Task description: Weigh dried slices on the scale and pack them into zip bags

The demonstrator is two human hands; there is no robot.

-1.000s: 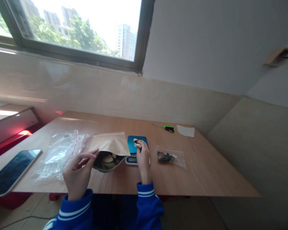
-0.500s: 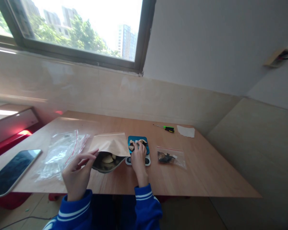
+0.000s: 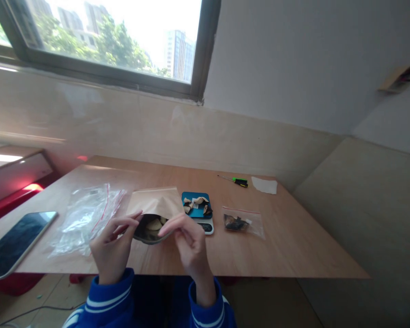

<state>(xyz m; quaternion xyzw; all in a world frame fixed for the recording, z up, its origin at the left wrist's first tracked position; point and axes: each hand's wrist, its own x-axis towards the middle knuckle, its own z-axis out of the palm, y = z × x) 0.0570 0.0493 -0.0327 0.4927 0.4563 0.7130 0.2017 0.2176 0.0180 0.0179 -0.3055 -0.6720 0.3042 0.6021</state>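
Observation:
My left hand pinches the left edge of a brown kraft paper bag, which lies with its dark mouth open toward me. Several pale dried slices show inside. At the right side of that mouth is my right hand, index finger stretched into the opening and thumb apart below it; no piece is visible in its fingers. Just beyond it stands a small digital scale with a blue platform. Curled pale-and-dark dried pieces lie on the platform with a small white bit among them.
Left of the bag lie clear zip bags and a large phone or tablet. To the right is a zip bag with dark dried pieces. A screwdriver and a white paper scrap lie farther back.
My right hand has left the pieces on the scale and moved left and toward me to the bag's mouth. My left hand keeps its pinch on the bag.

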